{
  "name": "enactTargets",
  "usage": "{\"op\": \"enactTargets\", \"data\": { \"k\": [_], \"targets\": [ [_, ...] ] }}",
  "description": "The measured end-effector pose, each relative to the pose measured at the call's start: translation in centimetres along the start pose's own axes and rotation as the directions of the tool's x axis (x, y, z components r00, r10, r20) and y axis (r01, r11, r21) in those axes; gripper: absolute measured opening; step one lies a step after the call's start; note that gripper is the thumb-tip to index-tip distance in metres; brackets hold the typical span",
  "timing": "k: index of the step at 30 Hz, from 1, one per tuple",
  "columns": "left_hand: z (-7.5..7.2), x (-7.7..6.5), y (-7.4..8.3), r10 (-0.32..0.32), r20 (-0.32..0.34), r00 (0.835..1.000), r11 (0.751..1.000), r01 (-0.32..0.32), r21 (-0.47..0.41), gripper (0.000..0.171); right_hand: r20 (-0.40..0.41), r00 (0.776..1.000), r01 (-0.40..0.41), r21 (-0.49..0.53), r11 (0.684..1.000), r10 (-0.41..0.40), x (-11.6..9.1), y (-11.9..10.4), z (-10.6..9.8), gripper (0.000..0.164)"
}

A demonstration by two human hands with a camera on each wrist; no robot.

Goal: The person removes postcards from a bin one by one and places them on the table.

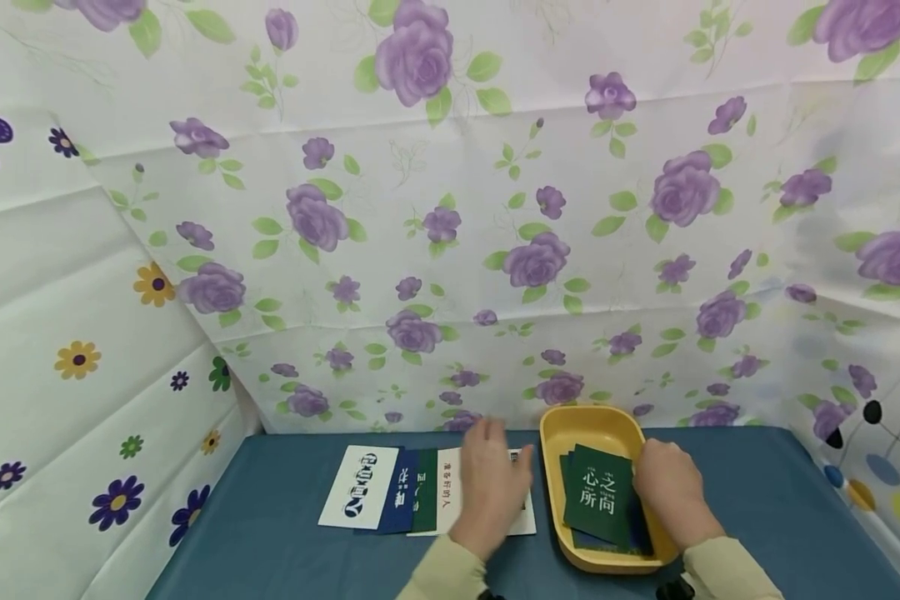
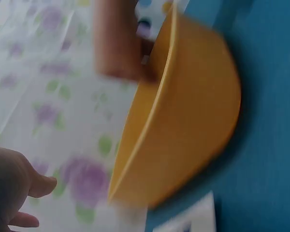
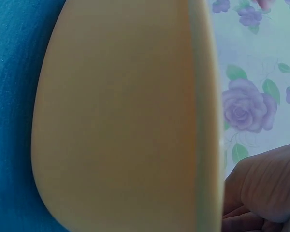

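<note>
In the head view, my left hand (image 1: pixel 493 483) hovers in front of a row of overlapping cards, fingers extended and thumb apart, holding nothing visible. Partly behind it lies a cream card (image 1: pixel 448 492); left of that are a green card (image 1: pixel 425 492), a blue card (image 1: pixel 401 500) and a white card (image 1: pixel 358 487) with dark lettering. My right hand (image 1: pixel 671 483) reaches over the right rim of a yellow tray (image 1: pixel 558 421). Its curled fingers appear to pinch the right edge of a dark green card (image 1: pixel 592 492) with white characters; the fingertips are hidden.
More dark cards (image 1: pixel 600 543) lie under the green one inside the tray. A blue-green cloth (image 1: pixel 270 508) covers the table. Flowered sheets (image 1: pixel 450 275) hang behind and at both sides. The left wrist view is blurred.
</note>
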State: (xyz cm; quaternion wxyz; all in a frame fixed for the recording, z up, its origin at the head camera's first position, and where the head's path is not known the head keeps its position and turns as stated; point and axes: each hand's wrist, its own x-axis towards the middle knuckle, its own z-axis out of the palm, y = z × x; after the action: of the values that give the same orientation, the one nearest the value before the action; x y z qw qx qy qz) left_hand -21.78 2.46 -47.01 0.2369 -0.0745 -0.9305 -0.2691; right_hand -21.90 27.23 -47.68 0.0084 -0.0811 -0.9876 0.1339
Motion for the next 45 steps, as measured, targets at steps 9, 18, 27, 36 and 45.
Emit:
{"op": "enactTargets", "data": {
  "k": [9,18,27,36,45],
  "targets": [
    [4.5,-1.7,6.6,0.094,0.244,0.965,0.995,-0.081,-0.063,0.065,-0.012,1.000,0.021,-0.003,1.000,-0.021,0.0,0.3,0.2,0.010],
    [8.1,-2.4,8.9,0.087,0.411,0.907,0.976,-0.160,0.147,0.086,-0.009,0.999,0.038,0.040,0.998,-0.037,-0.2,0.1,0.1,0.011],
    [10.2,-2.9,8.6,0.018,0.546,0.838,0.926,-0.220,0.307,0.088,-0.046,0.998,0.047,0.029,0.998,-0.046,-0.3,0.1,0.2,0.012],
    [10.7,-3.0,8.5,-0.089,0.543,0.835,0.896,-0.172,0.410,0.095,-0.028,0.999,0.036,0.012,0.999,-0.036,-0.1,0.1,0.1,0.009],
    [10.9,-3.0,8.5,-0.116,0.497,0.860,0.899,-0.121,0.420,0.102,-0.025,0.999,0.026,0.002,1.000,-0.026,0.0,0.2,0.0,0.008]
  ]
}}
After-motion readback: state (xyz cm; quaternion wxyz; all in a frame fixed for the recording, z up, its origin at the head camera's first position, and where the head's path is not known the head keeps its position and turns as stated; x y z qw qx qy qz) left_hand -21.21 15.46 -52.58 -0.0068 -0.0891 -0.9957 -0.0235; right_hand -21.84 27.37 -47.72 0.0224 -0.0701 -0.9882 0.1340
